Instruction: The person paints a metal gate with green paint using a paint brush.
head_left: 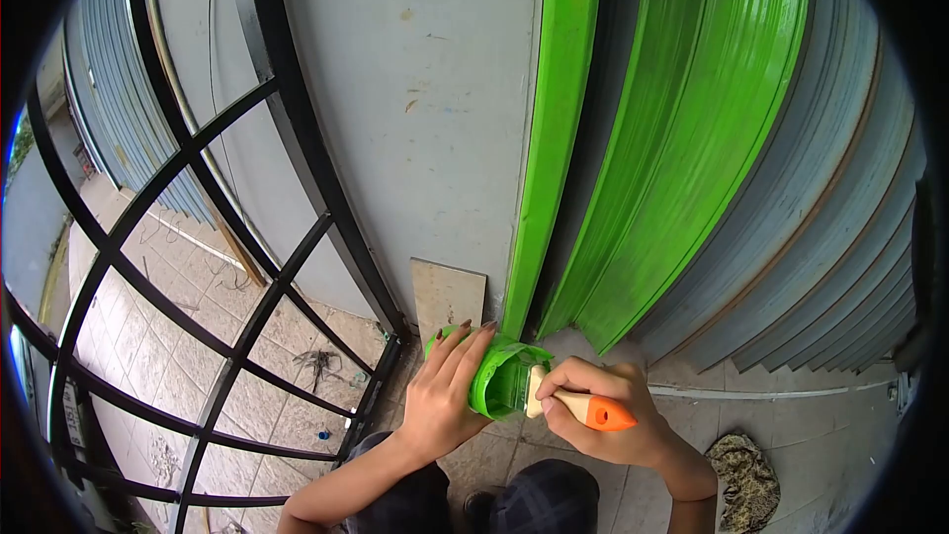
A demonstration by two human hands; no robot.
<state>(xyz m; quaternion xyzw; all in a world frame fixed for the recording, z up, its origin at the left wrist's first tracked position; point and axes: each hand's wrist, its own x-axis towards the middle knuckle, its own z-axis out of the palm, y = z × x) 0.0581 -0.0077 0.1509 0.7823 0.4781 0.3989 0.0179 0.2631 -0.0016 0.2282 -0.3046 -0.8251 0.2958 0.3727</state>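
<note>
My left hand (pixel 447 391) is wrapped round a green paint-covered container (pixel 484 376), which is tilted with its mouth toward the right. In my right hand (pixel 605 405) is a paintbrush (pixel 573 407) with a pale handle and an orange end. The brush's bristle end is at the container's mouth; its bristles are partly hidden inside. Behind my hands stand a green post (pixel 559 129) and a wide green ribbed panel (pixel 697 129), both with a glossy surface.
On the left stands a black metal grid frame (pixel 282 282). A grey wall (pixel 415 89) rises ahead, with a small board (pixel 450 295) leaning at its foot. Grey corrugated shutter metal (pixel 791 227) is at the right. A crumpled cloth (pixel 741 483) lies on the tiled floor (pixel 672 435).
</note>
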